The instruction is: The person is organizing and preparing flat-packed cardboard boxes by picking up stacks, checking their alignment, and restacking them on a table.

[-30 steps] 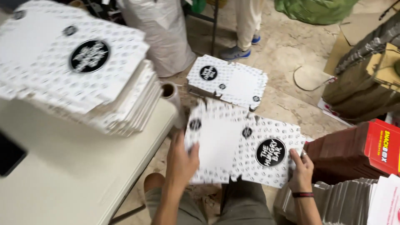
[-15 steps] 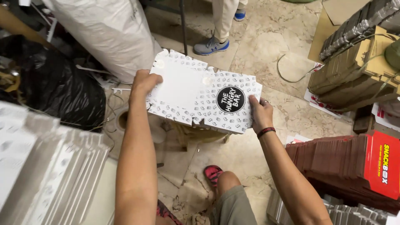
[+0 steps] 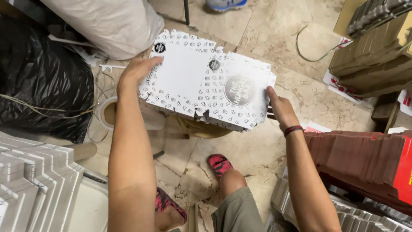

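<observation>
While we looked down from the head camera, we recorded a flat, unfolded white cardboard box blank [image 3: 206,83], printed with small dark motifs and a round dark emblem, held out level above the marble floor [image 3: 274,38] in front of the seated person's knees. Our left hand [image 3: 136,71] was closed on the blank's left edge, fingers curled over the top; our right hand [image 3: 280,107], with a dark band on its wrist, gripped the right edge, thumb on the printed face. The two hands were well apart, one at each end of the sheet. Below the blank, partly hidden by it, sat a tan, rounded object we could not identify. A roll of tape [image 3: 107,114] lay on the floor just beside the left forearm. To the left: a black plastic bag [image 3: 43,81] and, above it, a pale grey sack [image 3: 107,21]. At lower left, a stack of white flat blanks [image 3: 34,180] on a table edge. To the right: a stack of reddish-brown flat cartons [image 3: 360,159], and at upper right, bundles of brown corrugated cardboard [image 3: 373,56]. A red patterned sandal [image 3: 219,164] showed beside the knee, and another person's shoe [image 3: 225,4] at the top edge.
</observation>
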